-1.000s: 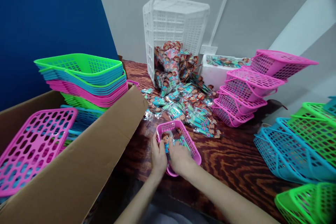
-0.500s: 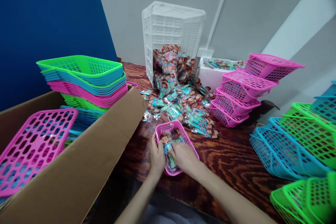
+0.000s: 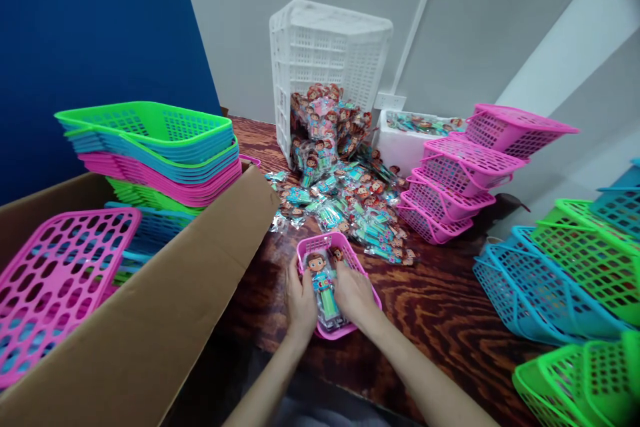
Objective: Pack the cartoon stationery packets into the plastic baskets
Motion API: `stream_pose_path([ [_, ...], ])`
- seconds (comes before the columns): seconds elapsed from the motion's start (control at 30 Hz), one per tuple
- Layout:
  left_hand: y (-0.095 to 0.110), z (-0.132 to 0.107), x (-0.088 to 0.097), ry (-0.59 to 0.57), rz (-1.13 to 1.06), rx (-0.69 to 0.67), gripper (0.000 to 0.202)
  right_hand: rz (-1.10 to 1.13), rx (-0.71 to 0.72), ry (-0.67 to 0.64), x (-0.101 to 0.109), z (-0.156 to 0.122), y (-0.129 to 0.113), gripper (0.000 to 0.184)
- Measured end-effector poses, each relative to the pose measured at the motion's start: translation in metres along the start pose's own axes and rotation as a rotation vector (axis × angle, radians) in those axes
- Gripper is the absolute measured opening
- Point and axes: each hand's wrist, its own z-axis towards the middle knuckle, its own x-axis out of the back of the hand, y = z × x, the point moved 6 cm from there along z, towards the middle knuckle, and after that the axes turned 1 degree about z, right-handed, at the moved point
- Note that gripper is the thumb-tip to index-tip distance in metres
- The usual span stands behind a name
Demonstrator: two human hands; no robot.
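At the dial's centre, nearest the body, pink basket (image 3: 336, 334) on the wood-grain table (image 3: 430, 327), open side up. At nine o'clock on its rim, left hand (image 3: 300, 300) gripping the wall, thumb over the edge, fingers outside. From four o'clock, right hand (image 3: 354, 290) down inside, fingers bent and tips out of sight; impossible to tell whether pinching anything or only pressing. Along the left wall, doll-faced packet (image 3: 324, 280) lying face up, head toward twelve; just beside, second packet (image 3: 338, 254), only the head clear, rest covered by the right hand.

To settle both well, brace the wall with the left hand and press downward rather than sideways (slick film, probably quick to slide). Best to lay the heads one way, film edges below the rim. Hard to count anything underneath.

At nine, cardboard box (image 3: 165, 307), cut off by the frame, with pink lattice piece (image 3: 65, 267) and stacked baskets (image 3: 155, 153). At three, blue baskets (image 3: 505, 280), contents barely hinted through mesh. At two, pink stack (image 3: 463, 163). At twelve, packet heap (image 3: 370, 213), too jumbled to count; beyond, white crate (image 3: 315, 47), interior mostly hidden. Toward one, white foam box (image 3: 397, 143), contents too small to distinguish.
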Motion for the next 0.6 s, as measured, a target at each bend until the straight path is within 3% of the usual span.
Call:
stream_pose_path([
  [0.1, -0.001, 0.0, 0.001, 0.003, -0.003, 0.001, 0.037, -0.026, 0.004, 0.013, 0.003, -0.001, -0.001, 0.029],
  [0.27, -0.002, 0.0, 0.002, 0.011, 0.001, -0.011, 0.038, -0.096, 0.009, 0.171, 0.008, -0.001, -0.004, 0.028],
  [0.4, -0.001, -0.001, 0.002, 0.01, 0.011, -0.02, 0.04, -0.101, 0.068, 0.197, 0.011, -0.002, -0.003, 0.029],
  [0.6, 0.001, -0.001, 0.002, 0.005, 0.014, -0.013, 0.04, 0.17, -0.007, 0.407, 0.061, -0.018, 0.025, 0.027],
])
